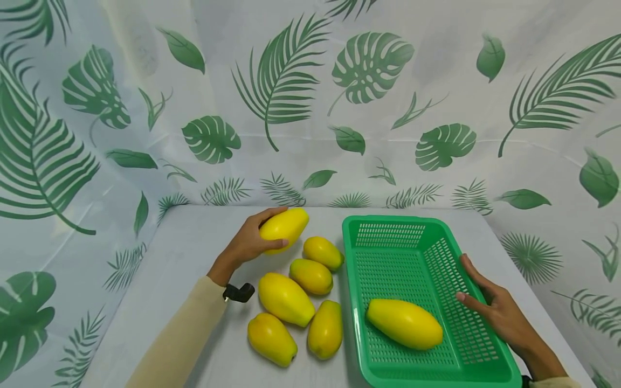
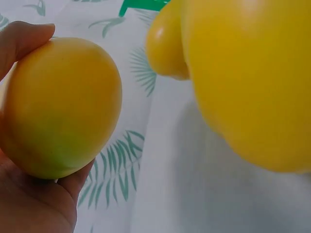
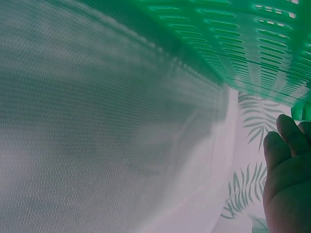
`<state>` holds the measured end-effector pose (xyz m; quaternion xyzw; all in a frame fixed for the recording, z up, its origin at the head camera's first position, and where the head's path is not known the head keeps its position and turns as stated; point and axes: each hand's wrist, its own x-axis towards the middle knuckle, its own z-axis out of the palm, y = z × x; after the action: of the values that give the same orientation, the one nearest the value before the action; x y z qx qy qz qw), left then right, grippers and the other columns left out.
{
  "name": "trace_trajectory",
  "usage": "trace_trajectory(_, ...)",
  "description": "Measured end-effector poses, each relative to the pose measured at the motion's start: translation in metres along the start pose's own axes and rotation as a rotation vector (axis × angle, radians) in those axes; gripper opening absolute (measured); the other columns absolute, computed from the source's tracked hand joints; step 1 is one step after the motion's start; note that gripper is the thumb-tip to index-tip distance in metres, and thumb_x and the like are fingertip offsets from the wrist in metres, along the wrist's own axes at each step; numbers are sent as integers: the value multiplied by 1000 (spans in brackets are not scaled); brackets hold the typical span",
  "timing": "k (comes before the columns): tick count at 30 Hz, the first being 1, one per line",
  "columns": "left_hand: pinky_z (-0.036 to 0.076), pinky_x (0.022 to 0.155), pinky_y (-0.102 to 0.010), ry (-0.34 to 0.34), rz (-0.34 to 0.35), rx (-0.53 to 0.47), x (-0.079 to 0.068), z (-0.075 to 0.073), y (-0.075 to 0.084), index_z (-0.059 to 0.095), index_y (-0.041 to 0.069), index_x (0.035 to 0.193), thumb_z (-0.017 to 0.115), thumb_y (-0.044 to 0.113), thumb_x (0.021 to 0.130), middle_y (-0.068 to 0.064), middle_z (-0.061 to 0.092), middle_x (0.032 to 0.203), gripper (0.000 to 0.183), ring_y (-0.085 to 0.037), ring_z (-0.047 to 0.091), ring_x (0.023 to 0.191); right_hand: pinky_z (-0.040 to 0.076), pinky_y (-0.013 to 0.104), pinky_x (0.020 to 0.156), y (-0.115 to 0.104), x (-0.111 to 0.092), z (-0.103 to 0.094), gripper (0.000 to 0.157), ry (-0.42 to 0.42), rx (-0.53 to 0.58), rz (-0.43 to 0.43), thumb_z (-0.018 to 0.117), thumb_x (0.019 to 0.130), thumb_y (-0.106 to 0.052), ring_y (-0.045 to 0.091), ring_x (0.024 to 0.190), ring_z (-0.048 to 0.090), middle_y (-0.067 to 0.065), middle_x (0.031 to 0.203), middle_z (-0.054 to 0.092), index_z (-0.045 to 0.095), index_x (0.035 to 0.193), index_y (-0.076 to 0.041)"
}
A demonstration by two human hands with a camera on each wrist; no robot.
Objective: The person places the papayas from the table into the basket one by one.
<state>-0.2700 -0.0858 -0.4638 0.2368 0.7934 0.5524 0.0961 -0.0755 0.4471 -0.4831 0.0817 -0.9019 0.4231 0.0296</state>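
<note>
My left hand grips a yellow papaya at the back left of the table, thumb on one side and fingers on the other. Its rounded end, with a greenish patch, faces the left wrist camera. Several more papayas lie on the table below this hand, left of a green plastic basket. One large papaya rests inside the basket near its front. My right hand holds the basket's right rim, with the thumb over the inner side. From the right wrist, its fingers show beside the slotted outer wall.
The white table runs back to a white sheet printed with green leaves, which also hangs at both sides. The basket takes up most of the table's right half, its walls rising above the fruit beside it.
</note>
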Motion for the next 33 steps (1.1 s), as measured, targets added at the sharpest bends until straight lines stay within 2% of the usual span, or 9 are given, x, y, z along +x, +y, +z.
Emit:
trace_trajectory(14, 53, 98, -45, -59, 62, -30, 20, 9, 25, 50, 27, 160, 86, 23, 89, 1, 55, 157, 80, -29, 60, 118, 15, -5, 110, 0, -1, 1, 80, 5, -2, -2, 60, 106, -5, -19, 153, 12, -13, 179, 7, 16, 172, -20)
trace_trajectory(17, 54, 99, -44, -68, 70, -38, 23, 12, 29, 50, 30, 159, 86, 23, 89, 2, 55, 157, 79, -28, 60, 118, 16, -5, 110, 1, -1, 1, 81, 4, -3, -7, 60, 106, -4, -19, 153, 13, -13, 179, 7, 16, 172, -19)
trace_trajectory(22, 54, 99, -44, -75, 81, -44, 28, 16, 34, 52, 36, 157, 86, 24, 89, 4, 57, 153, 77, -27, 61, 116, 15, -6, 109, 1, -1, 1, 82, 0, -1, -17, 60, 106, -2, -20, 152, 12, -15, 178, 7, 15, 172, -18)
trace_trajectory(33, 54, 98, -44, -94, 112, -49, 34, 22, 43, 53, 32, 157, 86, 25, 87, 1, 60, 151, 77, -27, 61, 115, 15, -6, 109, 0, -1, 1, 82, 6, -14, -7, 61, 106, -3, -20, 152, 11, -16, 178, 7, 16, 172, -20)
